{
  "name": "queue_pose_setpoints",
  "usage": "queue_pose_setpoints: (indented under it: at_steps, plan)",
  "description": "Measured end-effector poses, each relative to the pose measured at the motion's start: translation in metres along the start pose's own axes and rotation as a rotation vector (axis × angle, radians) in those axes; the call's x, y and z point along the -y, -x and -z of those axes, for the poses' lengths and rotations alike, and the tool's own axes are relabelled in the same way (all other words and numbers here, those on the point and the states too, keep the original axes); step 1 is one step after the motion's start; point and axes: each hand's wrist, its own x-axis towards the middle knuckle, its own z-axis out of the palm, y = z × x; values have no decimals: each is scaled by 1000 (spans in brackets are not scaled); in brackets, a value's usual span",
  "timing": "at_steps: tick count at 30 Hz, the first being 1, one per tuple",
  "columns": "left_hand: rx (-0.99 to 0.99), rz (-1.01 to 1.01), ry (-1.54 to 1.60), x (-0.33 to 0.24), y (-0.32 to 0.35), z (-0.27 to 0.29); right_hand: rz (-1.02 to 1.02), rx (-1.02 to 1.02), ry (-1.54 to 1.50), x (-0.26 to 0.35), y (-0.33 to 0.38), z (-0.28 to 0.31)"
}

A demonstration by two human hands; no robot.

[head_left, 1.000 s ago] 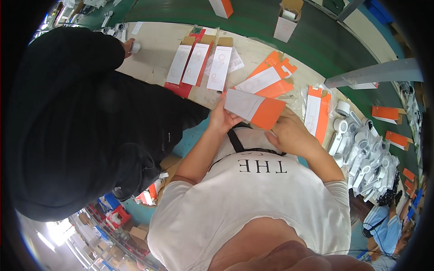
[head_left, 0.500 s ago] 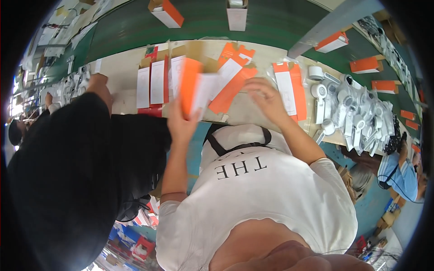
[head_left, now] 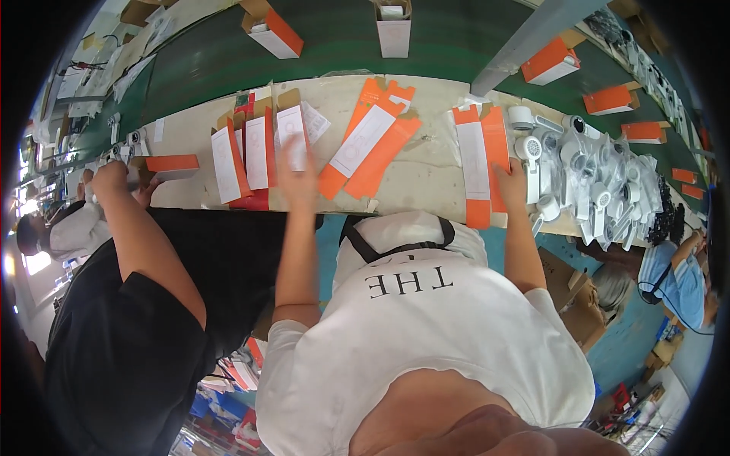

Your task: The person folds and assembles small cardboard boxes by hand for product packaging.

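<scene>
My left hand [head_left: 298, 182], smeared by motion, is at the lower front of an orange and white box [head_left: 290, 125] with its brown flap up. Whether its fingers still grip that box cannot be made out. Two similar open-topped boxes, a middle one [head_left: 259, 156] and a left one [head_left: 226, 169], stand beside it. On the right, my right hand [head_left: 512, 185] has its fingers closed at the edge of an orange flattened carton [head_left: 496, 140]. A white-faced flattened carton [head_left: 474, 159] lies alongside. Between my hands rest more flattened cartons [head_left: 366, 140], overlapping at a slant.
White handheld shower-like units [head_left: 601, 182], many bagged in plastic, are heaped at the right. A green conveyor [head_left: 334, 42] carries several boxes beyond the table. A grey post [head_left: 532, 45] rises at the far right. At left, a co-worker in black [head_left: 129, 349] handles another box [head_left: 171, 165].
The orange and white box has gone from my left hand's raised hold to the row on the table. My right hand has moved right and down to the flattened cartons, which have spread apart.
</scene>
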Motion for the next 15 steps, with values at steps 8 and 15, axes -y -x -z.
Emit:
queue_pose_setpoints:
  at_steps: [8, 15]
  plan:
    - [541, 293, 1025, -114, 33, -89, 318, 500, -481, 72, 53, -6]
    - [643, -181, 427, -120, 37, -58, 611, 399, -570, 138, 70, -24]
